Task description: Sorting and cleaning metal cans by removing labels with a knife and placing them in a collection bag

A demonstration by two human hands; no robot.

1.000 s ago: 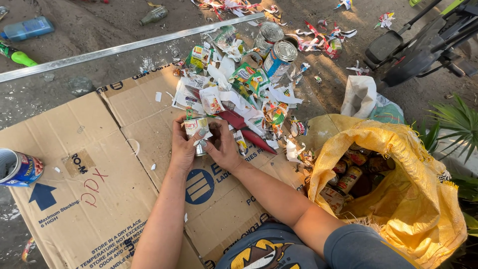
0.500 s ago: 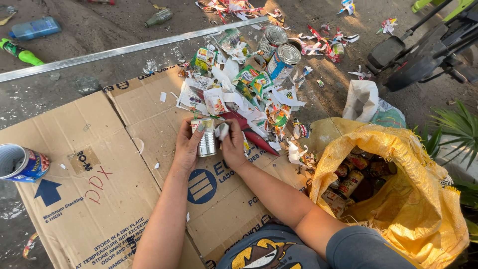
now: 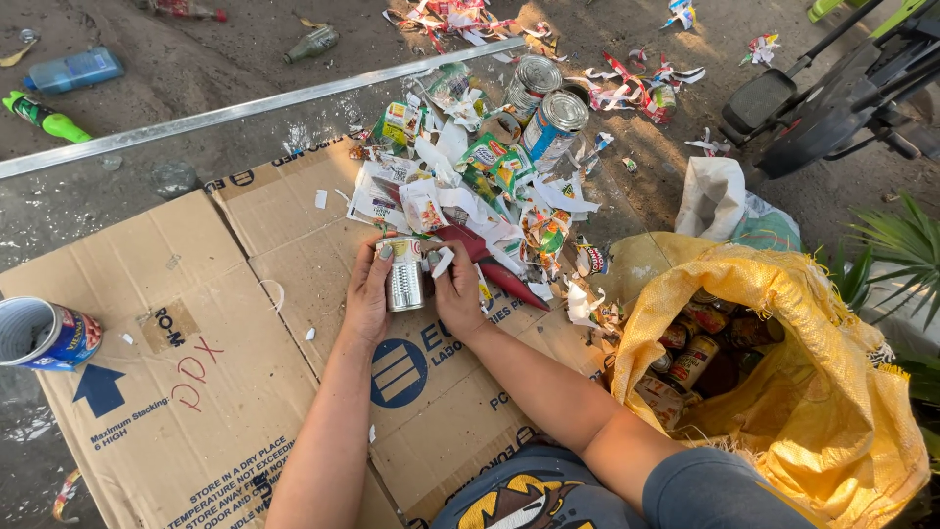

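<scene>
- Our left hand [image 3: 367,294] wraps the side of a bare tin can [image 3: 404,284], fingers curled shut around it; can sits upright-ish between both hands, above the flattened cardboard sheet [image 3: 245,392].
- Our right hand [image 3: 458,294] braces the can's other side, thumb and forefinger pinched on a scrap of paper label [image 3: 441,263] at the top rim. Neither hand is open.
- Most of the can body already shows ribbed metal; only a strip of label near the top looks left. We judge the peel as nearly done.
- To do it well: we keep the left grip firm and low on the can so it doesn't spin, and pull the strip along the circumference, not straight out, so it comes off in one piece.
- Watch the top rim: we can't tell if the edge is cut or smooth, so we keep fingertips on the paper, not the lip.
- Torn label pile [image 3: 470,186] lies just beyond the hands on the cardboard edge; stripped cans [image 3: 548,108] stand behind it.
- Yellow woven sack [image 3: 832,392] at our right holds labelled cans [image 3: 700,348], mouth open, within reach.
- A blue-labelled open can [image 3: 44,335] sits well apart at the left edge of the cardboard.
</scene>
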